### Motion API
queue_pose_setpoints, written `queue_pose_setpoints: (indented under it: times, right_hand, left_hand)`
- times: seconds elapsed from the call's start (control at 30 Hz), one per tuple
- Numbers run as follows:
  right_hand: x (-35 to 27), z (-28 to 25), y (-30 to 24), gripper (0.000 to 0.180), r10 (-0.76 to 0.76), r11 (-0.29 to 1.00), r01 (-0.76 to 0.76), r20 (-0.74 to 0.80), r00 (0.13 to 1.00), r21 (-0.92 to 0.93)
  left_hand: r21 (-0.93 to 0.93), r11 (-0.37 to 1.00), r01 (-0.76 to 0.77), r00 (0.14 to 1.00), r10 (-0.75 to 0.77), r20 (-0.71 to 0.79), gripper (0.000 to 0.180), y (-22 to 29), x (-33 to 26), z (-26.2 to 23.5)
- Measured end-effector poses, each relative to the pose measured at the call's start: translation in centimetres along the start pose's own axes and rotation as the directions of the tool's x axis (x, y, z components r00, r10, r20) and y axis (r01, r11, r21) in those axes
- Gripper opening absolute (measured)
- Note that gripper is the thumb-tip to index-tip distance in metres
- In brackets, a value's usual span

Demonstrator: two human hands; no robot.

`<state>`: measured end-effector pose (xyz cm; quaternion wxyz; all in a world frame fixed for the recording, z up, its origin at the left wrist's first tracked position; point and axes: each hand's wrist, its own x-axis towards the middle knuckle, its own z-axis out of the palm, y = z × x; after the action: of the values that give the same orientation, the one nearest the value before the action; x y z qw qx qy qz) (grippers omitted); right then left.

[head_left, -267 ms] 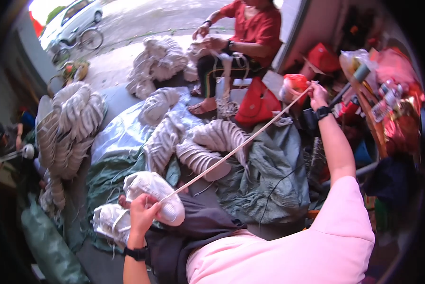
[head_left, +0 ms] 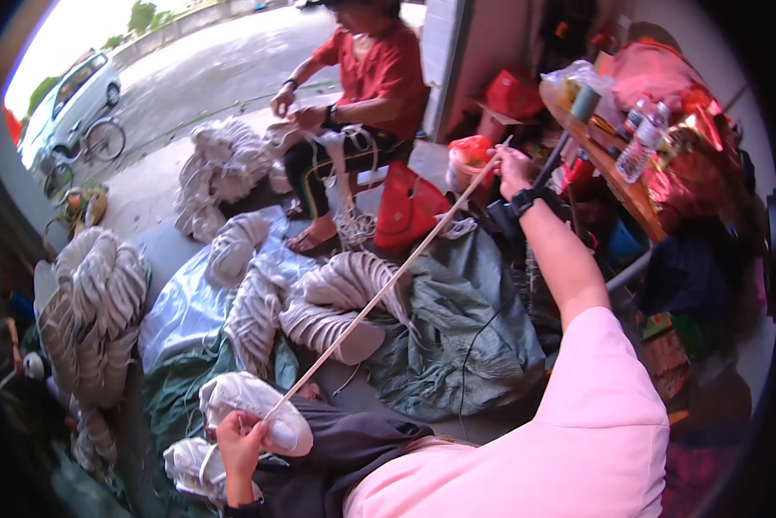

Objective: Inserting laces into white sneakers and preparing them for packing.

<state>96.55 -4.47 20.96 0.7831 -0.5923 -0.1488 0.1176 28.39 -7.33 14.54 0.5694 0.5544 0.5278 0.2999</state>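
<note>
A long white shoelace [head_left: 379, 298] is pulled straight and taut from the lower left to the upper right. My right hand [head_left: 514, 170], arm stretched far out, is closed on its upper end. Down by my lap, my left hand [head_left: 241, 445] pinches the lower end with thumb and fingers, against a white shoe upper [head_left: 258, 410] that rests by my knee. Just below lies a second white shoe upper [head_left: 191, 469], partly hidden by my left hand and wrist.
Curved stacks of pale shoe uppers [head_left: 332, 332] lie on the ground ahead, beside a green woven sack [head_left: 457, 337]. Another large stack [head_left: 94, 319] stands at the left. Across from me a person in red [head_left: 375, 86] sits handling white pieces. At right is a cluttered wooden table [head_left: 617, 186].
The view has turned, so most of the scene sits farther left. Both hands keep hold of the taut shoelace, and their spacing looks about the same.
</note>
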Motion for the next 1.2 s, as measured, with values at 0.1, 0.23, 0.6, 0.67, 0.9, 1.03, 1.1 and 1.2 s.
queue_pose_setpoints:
  times: [0.1,0.23,0.6,0.67,0.9,1.03,1.1,1.2]
  right_hand:
    - [2.2,-2.2,-0.4,0.008,0.076,0.988,-0.076,0.002,0.997,0.132]
    - [2.6,-4.1,-2.7,0.010,0.141,0.987,-0.136,-0.057,0.988,0.087]
    - [-2.3,-5.6,-6.8,0.017,0.093,0.995,-0.086,0.140,0.986,-0.052]
    - [-3.5,-5.0,-5.8,0.015,0.067,0.995,-0.048,0.247,0.967,-0.082]
    - [-19.2,2.7,-2.5,0.020,0.049,0.954,0.196,0.761,0.647,-0.228]
    - [-27.9,6.0,0.3,0.023,0.025,0.903,0.379,0.904,0.427,-0.204]
    - [-31.4,7.5,3.0,0.026,0.013,0.904,0.391,0.925,0.379,-0.173]
    - [-36.3,10.1,6.8,0.027,0.019,0.941,0.305,0.921,0.389,-0.149]
  left_hand:
    - [0.024,0.999,-0.028,1.000,0.028,0.000,0.011,0.5,-0.5,2.2]
    - [0.059,0.998,-0.005,0.999,0.002,0.047,0.010,0.0,-0.9,2.7]
    - [0.057,0.997,-0.050,0.992,0.043,0.118,0.014,0.9,-2.4,3.6]
    - [0.092,0.994,-0.061,0.986,0.046,0.160,0.014,1.3,-2.2,4.2]
    - [0.075,0.990,-0.119,0.983,0.107,0.151,0.013,0.6,-1.9,5.6]
    - [0.068,0.988,-0.135,0.980,0.124,0.155,0.011,1.3,-1.2,6.3]
    - [0.067,0.991,-0.118,0.981,0.105,0.164,0.011,1.9,-1.1,6.9]
    - [0.106,0.987,-0.122,0.980,0.103,0.169,0.009,1.7,-0.3,6.7]
